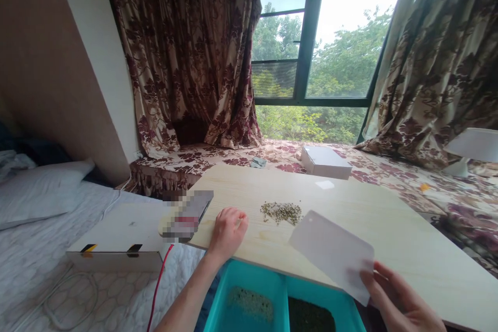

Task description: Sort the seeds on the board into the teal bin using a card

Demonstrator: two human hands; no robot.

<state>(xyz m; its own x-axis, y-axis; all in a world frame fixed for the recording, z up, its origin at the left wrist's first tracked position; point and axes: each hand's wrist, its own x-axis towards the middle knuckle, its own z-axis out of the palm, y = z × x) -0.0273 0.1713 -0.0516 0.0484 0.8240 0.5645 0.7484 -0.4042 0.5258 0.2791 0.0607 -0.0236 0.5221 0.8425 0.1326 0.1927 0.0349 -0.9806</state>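
My right hand point(400, 295) grips the lower right corner of a translucent white plastic scraper sheet point(332, 251), with the thumb on top. The sheet tilts over the wooden table, its far edge beside a loose patch of small green beans point(282, 212). Left of the beans, my left hand point(229, 231) rests on the tabletop with its fingers curled in, and no object shows in it. Below the table's near edge is a turquoise two-part bin point(287, 298). Its left compartment has pale grains point(251, 303) and its right one dark green grains point(311, 316).
The pale tabletop point(412, 249) extends to the right. On it lie a small white square point(324, 184) and, at the left edge, a phone-like device point(189, 216), partly blurred, with a red cable point(158, 285). White boxes stand on the bed point(116, 233) and window ledge point(327, 162).
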